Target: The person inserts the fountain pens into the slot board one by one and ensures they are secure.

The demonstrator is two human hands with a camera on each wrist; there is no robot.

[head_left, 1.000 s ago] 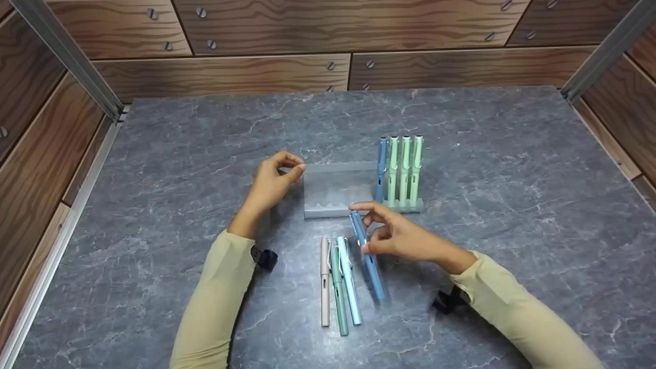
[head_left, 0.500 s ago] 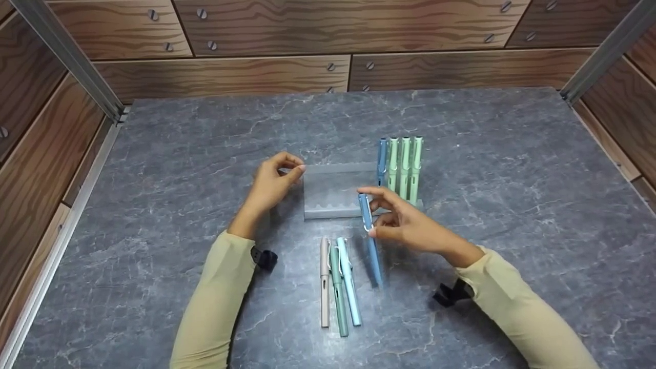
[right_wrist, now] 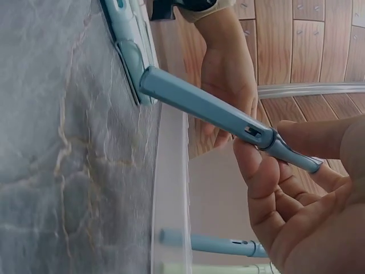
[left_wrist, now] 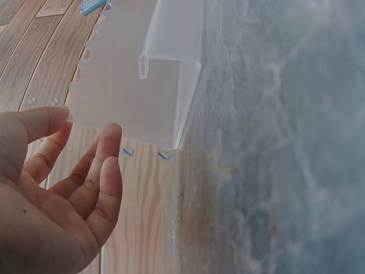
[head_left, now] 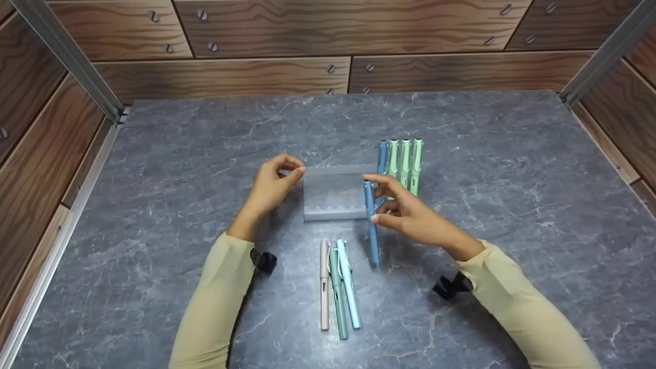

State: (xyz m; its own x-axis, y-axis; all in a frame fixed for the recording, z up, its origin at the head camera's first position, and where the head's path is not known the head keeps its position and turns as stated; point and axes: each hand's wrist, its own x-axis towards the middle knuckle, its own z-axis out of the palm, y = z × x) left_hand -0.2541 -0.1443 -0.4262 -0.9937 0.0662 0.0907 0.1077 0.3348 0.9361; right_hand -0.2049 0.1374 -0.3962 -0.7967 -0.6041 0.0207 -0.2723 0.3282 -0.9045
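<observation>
A clear pen stand (head_left: pixel 333 192) with a notched upper edge and front lip sits mid-table. My left hand (head_left: pixel 274 184) pinches its upper left corner between thumb and index finger, the other fingers loosely bent in the left wrist view. With my right hand (head_left: pixel 415 218) I grip a blue pen (head_left: pixel 373 238) by its clip end, raised in front of the stand and tilted. An index fingertip rests at its top. Another blue pen (head_left: pixel 383 154) and three light green pens (head_left: pixel 418 154) lean in the stand's right side, their lower parts partly hidden by my right hand.
Three pens lie side by side before the stand: a beige one (head_left: pixel 324 297), a dark green one (head_left: pixel 337 292) and a light blue one (head_left: pixel 349 287). Wood-patterned panels (head_left: pixel 277 28) and metal posts surround the grey marbled table (head_left: pixel 154 215).
My right hand has carried the blue pen up and away from me, toward the stand's right part, and the pen has turned more upright. My left hand stays at the stand's corner.
</observation>
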